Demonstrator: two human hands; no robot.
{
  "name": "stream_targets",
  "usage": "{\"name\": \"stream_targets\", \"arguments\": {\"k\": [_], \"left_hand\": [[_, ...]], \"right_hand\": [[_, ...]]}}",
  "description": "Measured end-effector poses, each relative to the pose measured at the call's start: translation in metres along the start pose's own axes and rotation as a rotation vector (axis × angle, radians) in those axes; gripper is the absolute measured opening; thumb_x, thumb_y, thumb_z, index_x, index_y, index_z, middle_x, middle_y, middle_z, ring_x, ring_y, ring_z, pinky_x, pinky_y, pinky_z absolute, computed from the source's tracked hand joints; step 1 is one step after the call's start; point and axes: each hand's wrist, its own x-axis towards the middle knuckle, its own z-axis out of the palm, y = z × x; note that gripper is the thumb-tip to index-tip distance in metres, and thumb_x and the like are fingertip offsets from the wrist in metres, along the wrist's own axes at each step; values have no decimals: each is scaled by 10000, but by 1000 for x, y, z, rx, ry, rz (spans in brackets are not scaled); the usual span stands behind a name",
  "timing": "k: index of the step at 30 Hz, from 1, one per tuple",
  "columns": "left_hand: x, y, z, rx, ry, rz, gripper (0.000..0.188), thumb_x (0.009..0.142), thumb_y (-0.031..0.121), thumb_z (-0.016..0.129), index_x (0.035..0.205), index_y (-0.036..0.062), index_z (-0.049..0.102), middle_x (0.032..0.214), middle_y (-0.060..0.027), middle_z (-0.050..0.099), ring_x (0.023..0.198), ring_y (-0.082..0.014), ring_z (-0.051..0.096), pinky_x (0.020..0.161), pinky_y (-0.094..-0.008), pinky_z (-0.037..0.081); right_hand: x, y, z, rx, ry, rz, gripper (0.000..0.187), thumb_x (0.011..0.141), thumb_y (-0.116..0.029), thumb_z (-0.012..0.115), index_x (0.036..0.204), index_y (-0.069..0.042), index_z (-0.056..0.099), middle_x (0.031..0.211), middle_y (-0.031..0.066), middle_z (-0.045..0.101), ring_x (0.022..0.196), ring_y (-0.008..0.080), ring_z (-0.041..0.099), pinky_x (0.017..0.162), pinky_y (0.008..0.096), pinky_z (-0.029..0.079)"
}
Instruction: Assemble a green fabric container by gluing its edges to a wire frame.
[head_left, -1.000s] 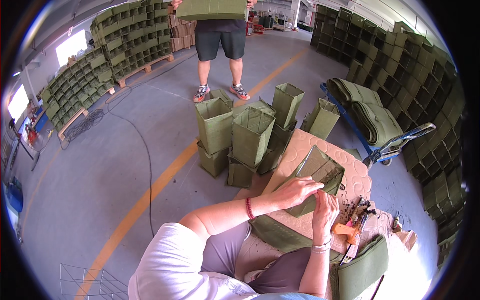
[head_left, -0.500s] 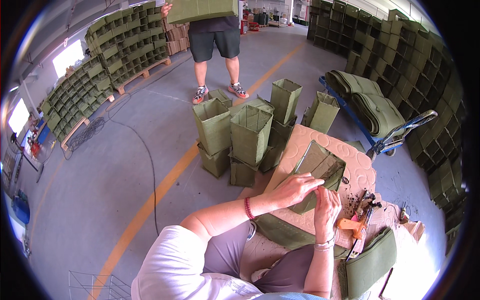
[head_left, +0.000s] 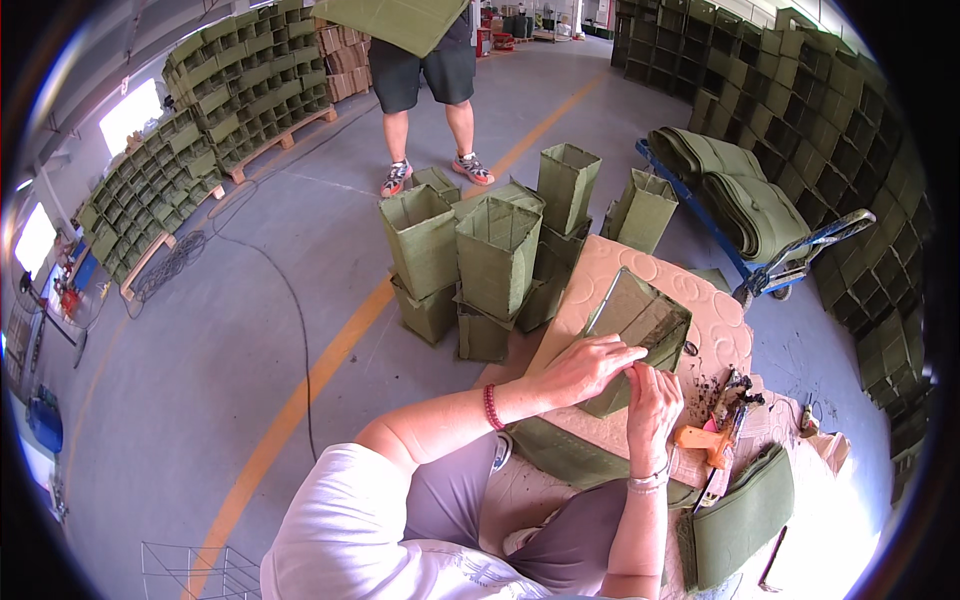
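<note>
An open, four-sided green box [head_left: 648, 318] rests tilted on the cardboard in front of me, with a thin metal wire along its left rim. My left hand [head_left: 590, 370] reaches across its near side, fingertips closed at the near rim. Right beside it, my right hand [head_left: 655, 402] pinches the same rim, the fingertips of both hands almost touching. What lies between the fingertips is too small to make out. Close to my right wrist lies a glue gun [head_left: 705, 440] with an orange handle and dark, smeared front. A folded green sheet [head_left: 742, 520] lies nearer to me.
Several green boxes [head_left: 498, 255] stand stacked beyond the embossed cardboard [head_left: 715, 310]. A blue cart [head_left: 705, 220] carries folded green sheets. Stacked boxes line both sides. Ahead, a person [head_left: 425, 85] stands holding a green panel [head_left: 400, 22]. A cable [head_left: 300, 330] crosses the floor.
The person ahead has tilted the green panel and it hangs lower at one corner. My hands stay at the box rim, with barely any shift. The view has tipped slightly.
</note>
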Motion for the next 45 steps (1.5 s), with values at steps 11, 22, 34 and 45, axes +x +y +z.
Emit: {"name": "stream_targets", "arguments": {"k": [11,22,34,45], "left_hand": [[-2,3,-2,-23,-44,-35,373,832,-25,625,1205,-26,605,914,-138,656,843,-287,622,762,-381,536],[3,11,-5,-65,-73,-135,380,790,-49,622,1170,-36,617,925,-140,650,879,-295,619,786,-383,523],[0,13,-7,100,-76,-32,464,754,-56,613,1216,-7,608,923,-123,627,901,-267,618,809,-372,531],[-5,7,0,90,-46,8,534,758,-51,619,1288,-13,562,939,-117,629,900,-253,604,822,-365,528]], "right_hand": [[-2,-2,-4,-7,-13,5,113,836,-90,719,816,-47,616,707,88,628,652,273,607,691,368,487],[3,-6,-11,-3,-73,21,140,858,-106,698,787,-48,592,679,102,592,629,286,584,672,370,476],[-1,-5,-5,-24,-53,39,132,873,-118,686,799,-54,598,677,101,592,643,281,596,678,367,468],[-3,-2,-5,-37,-36,42,173,869,-141,697,767,-51,590,662,95,581,634,281,585,669,370,461]]}}
